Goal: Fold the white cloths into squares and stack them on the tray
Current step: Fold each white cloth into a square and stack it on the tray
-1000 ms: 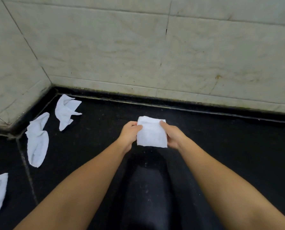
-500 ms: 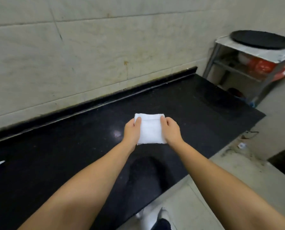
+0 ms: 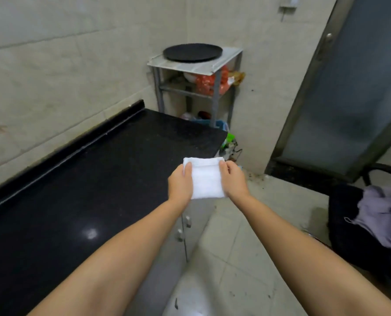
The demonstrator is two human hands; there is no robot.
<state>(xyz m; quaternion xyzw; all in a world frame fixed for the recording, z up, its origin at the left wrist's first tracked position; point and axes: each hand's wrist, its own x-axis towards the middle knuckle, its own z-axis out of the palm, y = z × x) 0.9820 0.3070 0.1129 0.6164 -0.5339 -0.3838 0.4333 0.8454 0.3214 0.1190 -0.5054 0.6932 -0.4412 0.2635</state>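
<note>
I see both hands out front holding one folded cloth [image 3: 205, 179], a neat white square, in the air past the counter's [image 3: 80, 190] right end, over the floor [image 3: 246, 236]. Left hand [image 3: 180, 182] grips its left edge, thumb on top, fingers underneath. Right hand [image 3: 234, 180] grips the right edge the same way. Cloth is level between them, not touching the counter.

Counter is black polished stone, speckled, with a light glare spot near my left forearm. A raised black lip runs along its back edge against the wall [image 3: 64, 65]. Wall is large pale tiles, stained in places. Below the counter end I see grey cabinet fronts with small knobs.

Tray [image 3: 192, 52] is round, dark, flat, sitting on top of a metal rack [image 3: 215, 92] in the corner, well apart from the cloth. Rack's lower shelves hold red and orange bags; more clutter sits at its foot.

Floor is pale tile, dirty near the corner. A frosted-glass door [image 3: 349, 87] in a metal frame stands on the right. A dark chair [image 3: 354, 224] at far right has lilac fabric [image 3: 385, 215] draped on it.
</note>
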